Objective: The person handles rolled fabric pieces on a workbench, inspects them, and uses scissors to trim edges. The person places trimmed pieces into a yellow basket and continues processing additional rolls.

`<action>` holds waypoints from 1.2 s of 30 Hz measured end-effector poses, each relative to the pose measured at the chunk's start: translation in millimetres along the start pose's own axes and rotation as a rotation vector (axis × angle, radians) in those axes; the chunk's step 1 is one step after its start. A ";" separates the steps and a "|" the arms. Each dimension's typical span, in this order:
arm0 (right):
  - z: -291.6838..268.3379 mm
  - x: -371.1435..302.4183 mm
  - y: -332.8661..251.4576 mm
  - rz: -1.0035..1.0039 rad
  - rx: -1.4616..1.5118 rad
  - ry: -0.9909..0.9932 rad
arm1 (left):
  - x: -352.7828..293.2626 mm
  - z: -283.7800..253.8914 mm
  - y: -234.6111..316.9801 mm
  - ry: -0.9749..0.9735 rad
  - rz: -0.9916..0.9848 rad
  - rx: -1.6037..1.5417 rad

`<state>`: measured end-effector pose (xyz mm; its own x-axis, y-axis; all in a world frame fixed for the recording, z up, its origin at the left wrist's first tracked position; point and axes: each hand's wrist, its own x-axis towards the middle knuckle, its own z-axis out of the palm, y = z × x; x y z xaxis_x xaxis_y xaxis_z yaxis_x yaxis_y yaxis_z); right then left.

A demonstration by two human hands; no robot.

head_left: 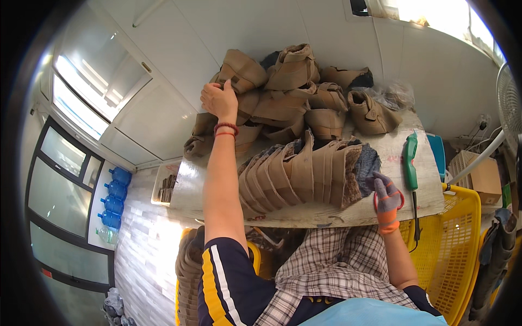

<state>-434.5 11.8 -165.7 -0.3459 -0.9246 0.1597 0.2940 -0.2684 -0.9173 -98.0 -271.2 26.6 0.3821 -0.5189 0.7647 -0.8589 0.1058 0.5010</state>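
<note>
My left hand (219,101), bare with a red bracelet at the wrist, reaches to the far left of a heap of brown shoe uppers. Its thumb touches a brown upper (243,70) at the top of that heap; the fingers look apart, though their tips are partly hidden. In a purple and orange glove, my right hand (387,202) holds red-handled scissors (402,200), whose blades I cannot make out. Its fingertips are beside the dark fleece end (367,165) of a long row of nested brown uppers (299,174) near the table's front edge.
On the table (421,195) at right lies a green corded tool (410,155). Clear plastic bags (399,96) sit behind the heap. A yellow basket (454,244) stands right of the table, a fan (510,100) beyond it. More stacked uppers (188,282) are below at left.
</note>
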 end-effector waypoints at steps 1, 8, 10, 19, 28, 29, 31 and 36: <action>-2.9 5.8 -7.9 -0.036 0.000 0.031 | 6.1 7.9 5.2 -0.124 -0.166 -0.002; 31.3 62.9 -58.8 -0.093 -0.133 -0.071 | -6.8 20.6 6.0 -0.082 0.033 -0.354; 50.0 66.3 -70.8 -0.097 -0.071 -0.151 | -24.2 -11.4 25.0 0.209 0.391 -0.360; 138.2 46.6 -83.2 -0.291 0.626 -0.520 | -126.8 -186.2 106.7 -0.042 1.075 -0.370; 66.2 21.1 -31.5 -0.035 1.126 -0.393 | -144.0 -186.7 126.4 -0.206 0.912 -0.822; 62.7 20.8 -33.4 -0.066 1.131 -0.477 | -137.8 -176.3 126.1 -0.325 0.757 -0.819; 58.5 20.4 -43.0 -0.085 1.089 -0.502 | -136.1 -171.8 136.0 -0.824 0.244 -0.948; 37.4 26.8 -28.4 -0.189 0.969 -0.422 | -157.2 -153.3 194.8 -0.995 0.563 -0.707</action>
<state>-418.8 -15.5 -121.8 -0.1787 -0.8145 0.5520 0.9135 -0.3458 -0.2144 -273.2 -38.9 66.1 -0.6298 -0.6197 0.4684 -0.3414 0.7625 0.5496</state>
